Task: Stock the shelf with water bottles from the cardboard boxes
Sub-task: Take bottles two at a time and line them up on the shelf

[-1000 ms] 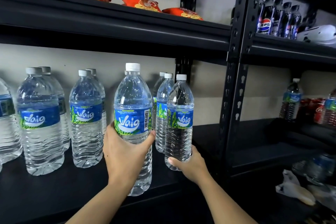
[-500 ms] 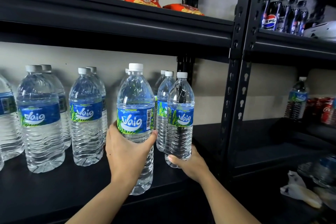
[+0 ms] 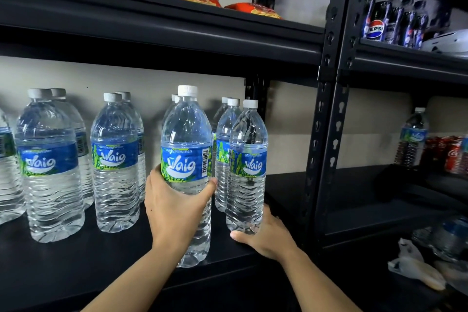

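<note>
Your left hand (image 3: 174,213) is clamped round the big water bottle (image 3: 187,132) just below its label. The bottle's base is at the front edge of the shelf (image 3: 114,256); I cannot tell whether it rests there or hangs just above. Your right hand (image 3: 266,238) cups the foot of the slim bottle (image 3: 247,167), thumb in front and fingers behind, near the shelf's right front corner.

The likely risks:
- If you release the big bottle with its base over the edge, it could tip toward you.
- If you push it back crooked, it may knock the back bottles (image 3: 224,132).
- The slim one is held only at its foot and could topple sideways.
</note>
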Available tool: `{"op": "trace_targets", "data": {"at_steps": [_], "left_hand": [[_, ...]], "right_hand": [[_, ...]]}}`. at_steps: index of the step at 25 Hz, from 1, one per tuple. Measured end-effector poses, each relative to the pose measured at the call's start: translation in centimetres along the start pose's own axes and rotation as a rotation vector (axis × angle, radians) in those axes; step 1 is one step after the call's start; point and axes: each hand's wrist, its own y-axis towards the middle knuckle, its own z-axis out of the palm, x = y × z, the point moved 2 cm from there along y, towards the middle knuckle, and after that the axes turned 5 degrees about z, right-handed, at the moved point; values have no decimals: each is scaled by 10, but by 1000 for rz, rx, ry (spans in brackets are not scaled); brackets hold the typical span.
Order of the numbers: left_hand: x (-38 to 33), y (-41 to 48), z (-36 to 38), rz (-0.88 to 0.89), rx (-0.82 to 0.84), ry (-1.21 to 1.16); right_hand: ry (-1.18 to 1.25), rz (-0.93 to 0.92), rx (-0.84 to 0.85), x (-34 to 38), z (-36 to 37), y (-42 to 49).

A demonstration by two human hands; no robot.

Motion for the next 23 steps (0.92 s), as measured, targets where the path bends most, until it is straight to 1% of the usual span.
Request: {"op": "trace_targets", "data": {"at_steps": [8,14,19,21,23], "left_hand": [[9,17,23,-52,-9,5],[27,15,29,-26,26,41],[34,12,23,43,150,-1],[48,5,19,43,254,-21],[67,-5,12,24,371,-15]], "right_hand": [[-19,-7,-10,0,-2,-1],[-62,34,4,3,-4,-3],[-71,27,14,5,-5,-6],[-40,42,27,8,-6,-7],[60,62,43,9,-10,-9]]}}
